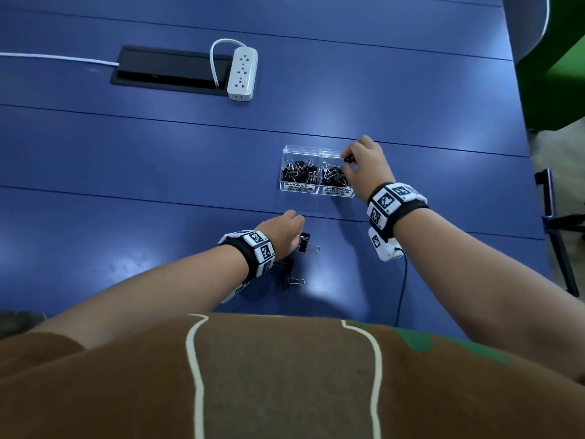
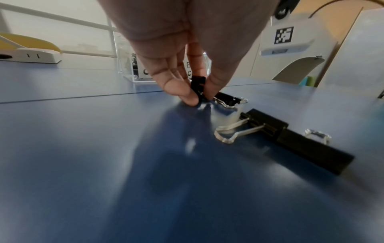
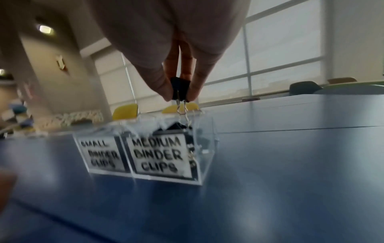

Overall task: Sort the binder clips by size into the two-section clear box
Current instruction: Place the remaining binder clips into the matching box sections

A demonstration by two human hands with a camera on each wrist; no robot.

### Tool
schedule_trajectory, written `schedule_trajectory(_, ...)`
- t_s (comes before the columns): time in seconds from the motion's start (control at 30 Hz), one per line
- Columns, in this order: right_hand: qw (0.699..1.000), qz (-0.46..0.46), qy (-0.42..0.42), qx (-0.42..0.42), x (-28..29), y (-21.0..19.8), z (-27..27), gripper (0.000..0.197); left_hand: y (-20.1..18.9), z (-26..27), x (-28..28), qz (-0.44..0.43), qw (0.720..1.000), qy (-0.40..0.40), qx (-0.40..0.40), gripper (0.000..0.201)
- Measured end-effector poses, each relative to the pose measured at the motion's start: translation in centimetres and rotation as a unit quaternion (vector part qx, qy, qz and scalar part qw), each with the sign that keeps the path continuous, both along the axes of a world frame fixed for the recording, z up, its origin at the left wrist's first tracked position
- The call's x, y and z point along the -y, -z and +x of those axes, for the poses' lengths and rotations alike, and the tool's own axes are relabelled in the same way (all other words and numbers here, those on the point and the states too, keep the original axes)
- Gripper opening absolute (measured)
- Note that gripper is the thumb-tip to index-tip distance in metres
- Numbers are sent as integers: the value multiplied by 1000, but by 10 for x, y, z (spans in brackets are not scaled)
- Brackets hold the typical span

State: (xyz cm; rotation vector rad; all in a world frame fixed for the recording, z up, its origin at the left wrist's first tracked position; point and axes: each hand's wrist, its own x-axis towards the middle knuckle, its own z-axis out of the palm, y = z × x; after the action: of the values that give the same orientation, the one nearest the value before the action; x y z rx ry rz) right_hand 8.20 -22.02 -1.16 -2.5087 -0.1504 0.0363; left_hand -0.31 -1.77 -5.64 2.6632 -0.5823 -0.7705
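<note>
A person sits at a blue worktop (image 1: 158,153) sorting black binder clips into a clear box (image 1: 316,188) with two sections, labelled small on the person's left and medium on the right. Both sections already hold many clips. The right hand (image 1: 364,163) hovers over the medium section (image 3: 166,156), thumb and fingers pinched on the black body of one clip (image 3: 180,89). That clip hangs with its wire handles pointing straight down, directly above the open top of the medium section, so the drop looks to need only a release. The left hand (image 1: 285,229) is nearer the person's body, in front of the box, low at the worktop. Its fingertips (image 2: 187,97) pinch a small clip (image 2: 198,87) that stands almost upright, touching or just off the surface; which one cannot be told. Just to the right of that grip lie more loose clips: one (image 2: 228,100) almost touching the fingers, and a pair of larger clips (image 2: 290,138) close together and closer to the person, their long bodies lying flat. The small section is straight ahead of the left hand, so that hand is the nearer one for it. A white power strip (image 1: 242,74) lies far back on the worktop.
</note>
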Motion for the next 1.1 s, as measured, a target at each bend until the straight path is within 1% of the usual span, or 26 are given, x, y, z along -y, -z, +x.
schedule_trajectory(0.07,997,-52,-36,-32,1,7,-3,13,0,0,-1,-9,1000,-19,-8,6)
schedule_trajectory(0.13,996,-67,-50,-21,3,8,-8,15,0,2,-3,-16,999,-32,-18,10)
schedule_trajectory(0.23,997,-44,-35,52,-2,3,-24,17,-1,2,-4,1,1000,4,-24,30)
schedule_trajectory(0.27,997,-29,-33,58,-6,2,-34,16,-1,3,-4,20,999,26,-22,39)
schedule_trajectory(0.3,998,-17,-39,47,-11,3,-46,14,-1,3,-3,43,998,51,-15,47)
schedule_trajectory(0.37,997,-21,-70,-30,-21,10,-76,12,-2,4,-1,76,992,97,2,53)
schedule_trajectory(0.43,984,-70,-101,-131,-28,23,-101,15,-4,6,0,82,988,127,10,50)
schedule_trajectory(0.5,968,-102,-108,-202,-31,39,-118,23,-5,7,-1,78,989,129,12,43)
schedule_trajectory(0.53,966,-97,-101,-216,-31,45,-124,24,-6,7,-1,74,990,124,13,38)
schedule_trajectory(0.6,973,-68,-80,-207,-32,52,-129,18,-6,8,-1,61,992,107,16,27)
schedule_trajectory(0.67,977,-46,-66,-198,-31,55,-130,9,-4,8,-2,47,996,79,11,20)
schedule_trajectory(0.77,975,-16,-62,-214,-24,51,-128,8,-4,11,-3,23,999,40,-5,20)
schedule_trajectory(0.87,972,28,-3,-233,-13,40,-122,11,-8,15,-4,-13,1000,-14,-20,18)
schedule_trajectory(0.9,973,43,25,-224,-8,35,-118,10,-9,16,-5,-22,999,-29,-21,18)
schedule_trajectory(1.0,979,86,92,-158,8,18,-96,5,-12,19,-4,-49,997,-58,-19,18)
schedule_trajectory(1.1,987,69,122,-84,22,2,-62,7,-25,29,3,-58,996,-66,5,20)
